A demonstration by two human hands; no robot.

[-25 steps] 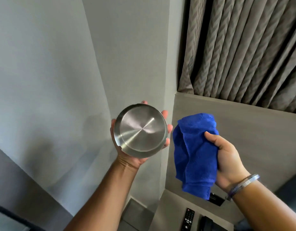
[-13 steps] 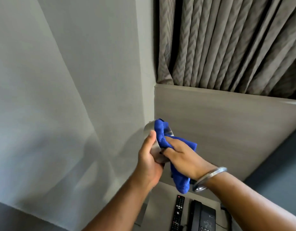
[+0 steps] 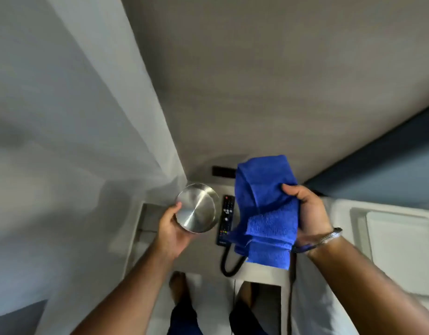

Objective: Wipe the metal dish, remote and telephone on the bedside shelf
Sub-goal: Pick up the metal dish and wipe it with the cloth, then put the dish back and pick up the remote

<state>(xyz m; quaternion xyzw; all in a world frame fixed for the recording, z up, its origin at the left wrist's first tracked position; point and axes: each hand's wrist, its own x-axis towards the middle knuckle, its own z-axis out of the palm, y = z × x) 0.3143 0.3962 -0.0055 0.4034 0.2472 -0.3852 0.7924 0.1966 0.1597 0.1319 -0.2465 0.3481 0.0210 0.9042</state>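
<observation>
Above the bedside shelf [image 3: 206,259]: both hands held up, apart from each other
Metal dish [image 3: 196,209]: round, shallow, brushed steel with a radial sheen, tilted, over the shelf's left part, just left of the remote
Left hand [image 3: 172,230]: fingers curled under the dish's lower rim, thumb on its left edge
Blue cloth [image 3: 264,213]: soft terry weave, bunched and folded, hanging over the shelf's right part
Right hand [image 3: 307,211]: fingers closed round the cloth; metal bangle [image 3: 329,238] at the wrist
Remote [image 3: 225,218]: slim black bar with small buttons, flat on the shelf, partly behind the cloth
Telephone: hidden by the cloth; only a black cord [image 3: 229,264] loops on the shelf
Shelf: smooth pale matt top set in a corner, plain grey walls behind, white bedding [image 3: 397,250] to its right
</observation>
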